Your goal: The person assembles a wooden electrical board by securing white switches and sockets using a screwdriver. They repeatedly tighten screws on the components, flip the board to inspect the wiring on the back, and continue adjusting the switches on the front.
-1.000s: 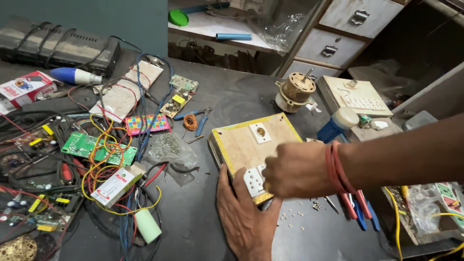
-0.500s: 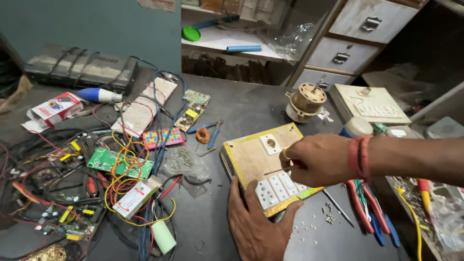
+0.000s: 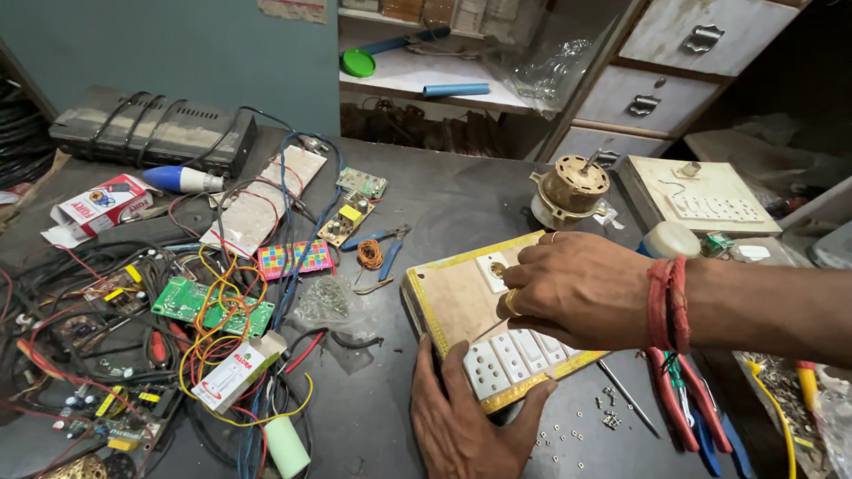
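Observation:
A wooden switchboard [image 3: 448, 297] with a yellow rim lies on the dark table. It carries a row of white switches [image 3: 510, 355] and a white socket [image 3: 491, 266]. My left hand [image 3: 461, 421] grips the board's near edge from below, thumb and fingers on either side of the corner. My right hand [image 3: 577, 288], with a ring and red wrist threads, hovers over the board's middle. Its fingers are closed on a thin metal tool [image 3: 484, 331] whose tip points at the board's surface. The tool's handle is hidden inside the hand.
A brass-coloured motor [image 3: 568, 188] and a second switchboard [image 3: 701, 195] sit behind. Red and blue pliers [image 3: 683, 404] and several loose screws [image 3: 608, 417] lie to the right. Tangled wires and circuit boards [image 3: 209, 306] crowd the left, with blue-handled pliers [image 3: 382, 247] nearby.
My right hand has moved from the board's near right part up and left over its middle. My left hand stays at the near edge. The view has shifted.

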